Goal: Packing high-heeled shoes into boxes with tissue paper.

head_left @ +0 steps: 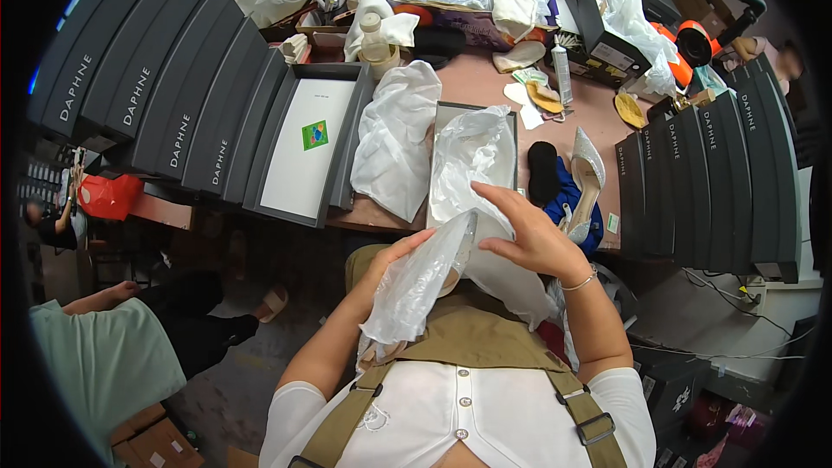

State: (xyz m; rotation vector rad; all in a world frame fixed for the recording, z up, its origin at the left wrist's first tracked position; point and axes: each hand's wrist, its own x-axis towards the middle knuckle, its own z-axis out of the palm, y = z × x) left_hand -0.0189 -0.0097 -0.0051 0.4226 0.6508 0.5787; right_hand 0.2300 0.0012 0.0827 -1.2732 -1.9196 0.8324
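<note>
My left hand [390,262] grips a clear plastic bag [416,282] over my lap; a shoe seems to be inside it, mostly hidden. My right hand [530,234] rests on the bag's upper part with fingers spread, holding the plastic. Just beyond my hands an open grey shoe box [440,113] lies on the pink table [472,78], stuffed with white tissue paper [472,156]. A silver pointed high-heel shoe [586,175] lies to the right of the box, beside a black insole [543,172].
Rows of dark grey shoe boxes [165,78] stand on the left, and more [719,173] on the right. An open box lid [308,143] and crumpled white paper [394,139] lie between. Another person [95,355] sits at lower left. Bags, tape rolls [693,42] and clutter fill the table's back.
</note>
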